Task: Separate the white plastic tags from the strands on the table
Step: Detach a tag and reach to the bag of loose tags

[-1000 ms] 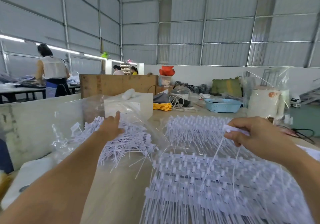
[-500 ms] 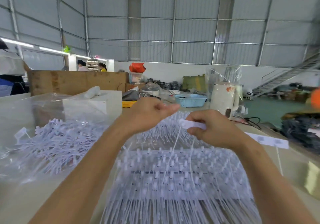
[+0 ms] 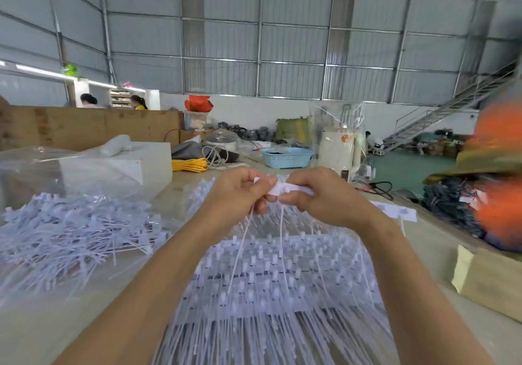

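Observation:
Above the table's middle, my left hand (image 3: 240, 192) and my right hand (image 3: 322, 195) meet, both pinching one short white strip of plastic tags (image 3: 282, 188). Thin white strands (image 3: 243, 240) hang from it down to the table. Under my hands lies a wide mat of joined tag strips (image 3: 282, 277) in rows. At the left, a heap of loose separated tags (image 3: 70, 234) lies on a clear plastic bag.
A white box (image 3: 141, 161), yellow cords (image 3: 189, 164), a blue basket (image 3: 286, 157) and a white wrapped cylinder (image 3: 337, 153) stand at the table's back. A cardboard box (image 3: 491, 280) sits at the right edge. More tag strips (image 3: 395, 209) lie right of my hands.
My left hand came over from the loose heap at the left and closed on the strip that my right hand holds. The camera turned rightward.

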